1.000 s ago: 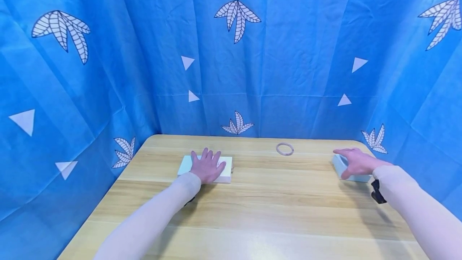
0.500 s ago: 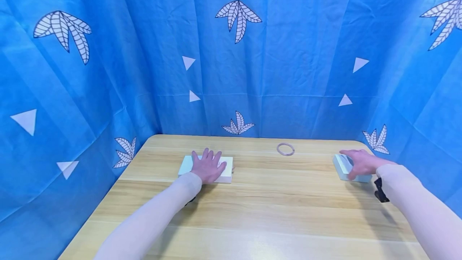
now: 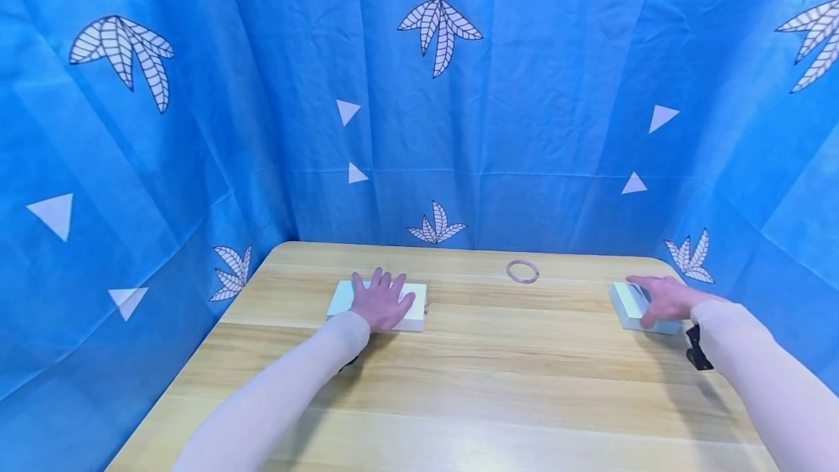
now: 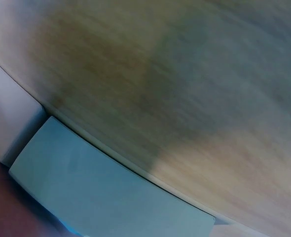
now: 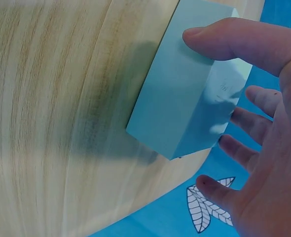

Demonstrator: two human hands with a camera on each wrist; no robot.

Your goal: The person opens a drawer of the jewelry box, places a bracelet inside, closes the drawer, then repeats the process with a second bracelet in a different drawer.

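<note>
My left hand [image 3: 380, 303] rests on a flat pale box [image 3: 411, 312] at the left of the table, its fingers spread across the top. In the left wrist view, a blue-green face of a box [image 4: 111, 182] lies beside a greyish-white edge; whether both belong to one box I cannot tell. My right hand [image 3: 670, 299] is at a similar pale blue-green box [image 3: 631, 310] near the right edge. In the right wrist view its thumb lies over one side face of that box [image 5: 170, 89]. The other fingers are spread past the opposite edge; contact is unclear.
A thin pale purplish ring [image 3: 522, 272] lies flat near the back of the wooden table [image 3: 498, 377], between the two boxes. Blue curtains [image 3: 550, 93] with leaf and triangle prints hang behind and at both sides of it.
My right hand has shifted slightly to the right across its box, uncovering more of the box's left part. The left hand stays on its box. The whole view has turned slightly left.
</note>
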